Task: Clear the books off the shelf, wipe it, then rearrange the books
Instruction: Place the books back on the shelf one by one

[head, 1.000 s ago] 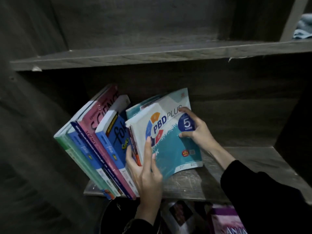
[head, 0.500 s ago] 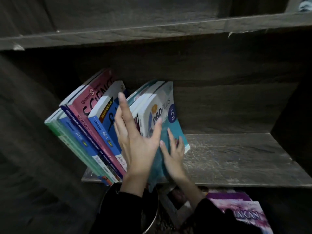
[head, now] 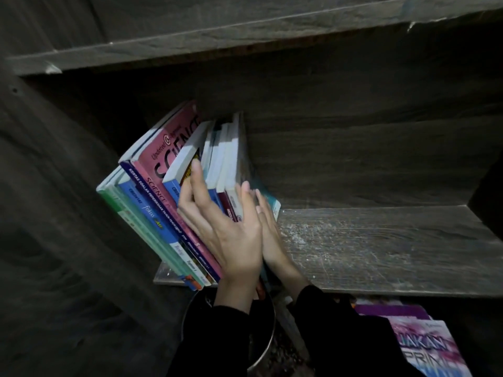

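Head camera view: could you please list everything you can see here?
shelf: one, grey wood, dusty, middle of the view
books: several, exact count unclear; green, blue, pink, white; leaning left at the left end of the shelf
upper board: one, grey, above
pot: one, dark with a metal rim, below the shelf
purple book: one, purple and pink, lower right
left hand: one, flat against the spines
right hand: one, flat against the rightmost book
sleeves: two, black

We see a round dark container with a shiny metal rim (head: 269, 344) low in the middle, partly hidden. Just right of it we make out speckled, gritty ground (head: 281, 349). Overhead we see a grey wood-grain board (head: 217, 42) with a chipped front edge.
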